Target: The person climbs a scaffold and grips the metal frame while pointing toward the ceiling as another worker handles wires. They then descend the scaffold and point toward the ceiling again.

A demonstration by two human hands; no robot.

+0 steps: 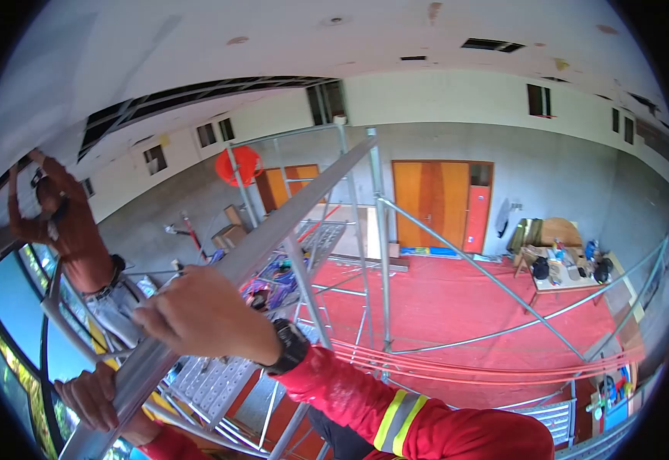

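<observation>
A long grey metal rail [296, 203] of the scaffold runs from the lower left up to the middle. Around its lower end wrap the fingers of my left hand [93, 399]. My right hand [208, 313] is closed in a fist that overlaps the rail higher up, with a dark watch [289, 346] on the wrist. A small dark tip shows at the top of this fist; I cannot tell what it belongs to. Red sleeves cover both arms, the right one with a yellow and silver band [400, 422].
At left, another person [81, 245] reaches up to a ceiling opening. Perforated scaffold planks [212, 383] lie below the rail. An orange-red round object [239, 165] hangs on the frame. Diagonal braces [480, 268] cross over the red floor [457, 307]. A cluttered table [568, 282] stands at right.
</observation>
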